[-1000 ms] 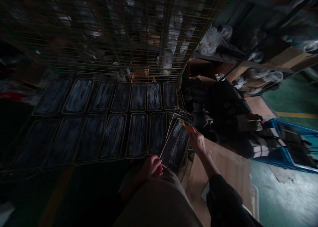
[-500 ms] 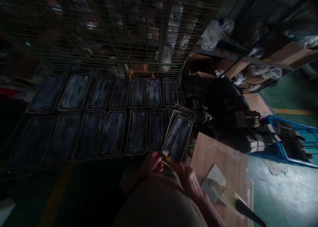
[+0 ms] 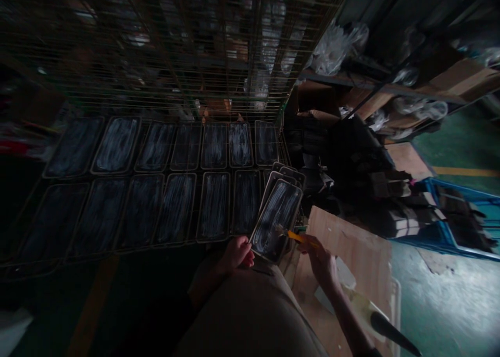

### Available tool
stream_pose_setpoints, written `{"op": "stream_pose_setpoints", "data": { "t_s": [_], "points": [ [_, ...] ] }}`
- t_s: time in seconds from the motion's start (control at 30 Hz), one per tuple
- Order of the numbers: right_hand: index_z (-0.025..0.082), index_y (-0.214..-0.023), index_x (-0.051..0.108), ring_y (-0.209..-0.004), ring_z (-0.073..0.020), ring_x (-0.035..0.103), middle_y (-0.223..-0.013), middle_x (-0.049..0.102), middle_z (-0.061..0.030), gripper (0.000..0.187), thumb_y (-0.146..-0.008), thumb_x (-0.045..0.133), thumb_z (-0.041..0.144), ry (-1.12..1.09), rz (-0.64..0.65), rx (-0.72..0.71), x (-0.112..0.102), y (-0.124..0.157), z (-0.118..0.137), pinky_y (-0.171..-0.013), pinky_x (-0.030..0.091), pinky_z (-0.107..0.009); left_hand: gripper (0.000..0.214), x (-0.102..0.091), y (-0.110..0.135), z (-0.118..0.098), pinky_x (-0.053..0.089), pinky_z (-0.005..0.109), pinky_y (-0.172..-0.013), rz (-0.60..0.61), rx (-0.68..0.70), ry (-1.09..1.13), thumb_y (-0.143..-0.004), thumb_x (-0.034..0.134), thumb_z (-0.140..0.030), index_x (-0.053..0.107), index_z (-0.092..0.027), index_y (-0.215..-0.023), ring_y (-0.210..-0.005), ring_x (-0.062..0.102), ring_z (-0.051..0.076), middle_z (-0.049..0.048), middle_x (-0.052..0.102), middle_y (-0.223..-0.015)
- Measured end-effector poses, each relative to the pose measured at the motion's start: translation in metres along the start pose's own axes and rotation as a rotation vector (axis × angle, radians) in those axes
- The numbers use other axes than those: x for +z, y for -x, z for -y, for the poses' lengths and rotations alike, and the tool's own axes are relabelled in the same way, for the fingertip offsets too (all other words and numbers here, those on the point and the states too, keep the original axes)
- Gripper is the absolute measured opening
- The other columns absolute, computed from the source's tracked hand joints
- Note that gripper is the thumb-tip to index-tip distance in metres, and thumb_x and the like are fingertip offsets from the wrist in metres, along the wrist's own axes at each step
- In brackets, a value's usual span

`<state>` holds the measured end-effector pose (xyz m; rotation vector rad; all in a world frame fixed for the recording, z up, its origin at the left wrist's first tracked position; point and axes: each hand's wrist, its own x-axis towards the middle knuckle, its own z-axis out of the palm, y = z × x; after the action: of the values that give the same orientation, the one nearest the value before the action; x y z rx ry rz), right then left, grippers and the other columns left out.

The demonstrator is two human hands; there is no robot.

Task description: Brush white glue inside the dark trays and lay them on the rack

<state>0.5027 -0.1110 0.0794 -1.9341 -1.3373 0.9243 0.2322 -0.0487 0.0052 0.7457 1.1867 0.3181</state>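
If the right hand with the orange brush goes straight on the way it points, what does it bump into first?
Probably the dark panel that the left hand holds; the brush in the right hand seems to touch it.

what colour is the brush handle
The brush handle is orange; the head view shows it.

The dark, glossy rectangular panel [image 3: 278,216] shows streaky white smears, the yellow plastic-handled brush [image 3: 294,236] looks smooth, the pale plywood board [image 3: 351,253] matt, and the thin metal wire rack [image 3: 175,50] dull.
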Motion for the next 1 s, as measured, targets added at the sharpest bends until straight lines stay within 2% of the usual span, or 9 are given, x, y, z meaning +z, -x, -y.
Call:
{"op": "stream_pose_setpoints", "data": {
  "t_s": [0.07, 0.17, 0.23, 0.37, 0.57, 0.63, 0.73, 0.87, 1.0],
  "points": [
    [0.023, -0.121, 0.066, -0.074, -0.0230, 0.074, -0.085, 0.077, -0.0059, 0.040, -0.103, 0.046, 0.052, 0.002, 0.068, -0.019, -0.003, 0.005, 0.002, -0.070, 0.062, -0.036, 0.030, 0.001, -0.001, 0.000, 0.046, 0.020, -0.043, -0.014, 0.024, 0.006, -0.084, 0.064, -0.045, 0.049, -0.021, -0.073, -0.045, 0.063, 0.013, -0.0006, 0.064, -0.057],
    [0.023, -0.121, 0.067, -0.072, -0.0221, 0.074, -0.085, 0.076, -0.0058, 0.039, -0.104, 0.045, 0.050, -0.029, 0.270, -0.056, -0.001, 0.014, -0.001, -0.067, 0.061, -0.034, 0.034, 0.002, -0.004, 0.002, 0.045, 0.020, -0.041, -0.016, 0.025, 0.007, -0.083, 0.065, -0.048, 0.050, -0.020, -0.072, -0.042, 0.062, 0.013, -0.0004, 0.063, -0.055],
    [0.023, -0.120, 0.068, -0.072, -0.0220, 0.074, -0.083, 0.076, -0.0057, 0.039, -0.104, 0.045, 0.050, -0.031, 0.310, -0.076, 0.000, 0.010, -0.006, -0.066, 0.061, -0.034, 0.035, 0.002, -0.005, 0.003, 0.045, 0.020, -0.040, -0.018, 0.008, -0.003, -0.083, 0.065, -0.050, 0.049, -0.020, -0.072, -0.041, 0.062, 0.013, 0.0001, 0.064, -0.055],
    [0.022, -0.121, 0.067, -0.071, -0.0228, 0.074, -0.080, 0.076, -0.0054, 0.040, -0.103, 0.044, 0.049, 0.021, 0.196, -0.150, -0.010, -0.026, -0.017, -0.067, 0.061, -0.035, 0.036, 0.003, -0.006, 0.003, 0.046, 0.021, -0.040, -0.016, 0.012, -0.032, -0.082, 0.064, -0.051, 0.047, -0.021, -0.073, -0.043, 0.063, 0.015, 0.0002, 0.064, -0.055],
    [0.023, -0.120, 0.066, -0.082, -0.0242, 0.075, -0.092, 0.077, -0.0067, 0.032, -0.101, 0.048, 0.042, 0.165, -0.109, -0.277, -0.027, -0.094, -0.011, -0.069, 0.059, -0.033, 0.039, 0.006, -0.007, 0.004, 0.046, 0.022, -0.040, -0.033, 0.028, -0.047, -0.080, 0.065, -0.055, 0.046, -0.022, -0.073, -0.042, 0.062, 0.015, 0.0002, 0.063, -0.055],
    [0.022, -0.122, 0.066, -0.089, -0.0241, 0.074, -0.102, 0.076, -0.0083, 0.033, -0.102, 0.046, 0.039, 0.188, -0.148, -0.340, -0.024, -0.111, -0.005, -0.075, 0.059, -0.034, 0.039, 0.007, -0.007, 0.006, 0.046, 0.021, -0.040, -0.036, 0.026, -0.034, -0.079, 0.066, -0.055, 0.046, -0.022, -0.073, -0.043, 0.063, 0.014, 0.0002, 0.064, -0.056],
    [0.021, -0.122, 0.068, -0.094, -0.0257, 0.071, -0.108, 0.073, -0.0116, 0.037, -0.104, 0.040, 0.037, 0.268, -0.126, -0.407, -0.014, -0.127, 0.001, -0.079, 0.058, -0.036, 0.038, 0.008, -0.007, 0.008, 0.046, 0.022, -0.042, -0.043, -0.001, -0.017, -0.079, 0.066, -0.054, 0.046, -0.022, -0.075, -0.045, 0.064, 0.015, -0.0002, 0.065, -0.057],
    [0.021, -0.119, 0.070, -0.083, -0.0270, 0.071, -0.098, 0.073, -0.0130, 0.042, -0.105, 0.035, 0.038, 0.354, -0.024, -0.413, -0.004, -0.117, -0.001, -0.071, 0.056, -0.038, 0.038, 0.011, -0.006, 0.010, 0.052, 0.025, -0.049, -0.044, -0.006, 0.013, -0.080, 0.065, -0.055, 0.046, -0.022, -0.079, -0.051, 0.069, 0.017, 0.0006, 0.068, -0.062],
    [0.021, -0.124, 0.068, -0.080, -0.0251, 0.072, -0.099, 0.074, -0.0113, 0.040, -0.106, 0.037, 0.039, 0.289, 0.129, -0.422, -0.008, -0.074, -0.002, -0.069, 0.056, -0.036, 0.043, 0.015, -0.003, 0.009, 0.056, 0.029, -0.056, -0.034, -0.049, 0.107, -0.078, 0.068, -0.058, 0.044, -0.023, -0.083, -0.061, 0.074, 0.022, 0.0033, 0.072, -0.067]
  ]
}}
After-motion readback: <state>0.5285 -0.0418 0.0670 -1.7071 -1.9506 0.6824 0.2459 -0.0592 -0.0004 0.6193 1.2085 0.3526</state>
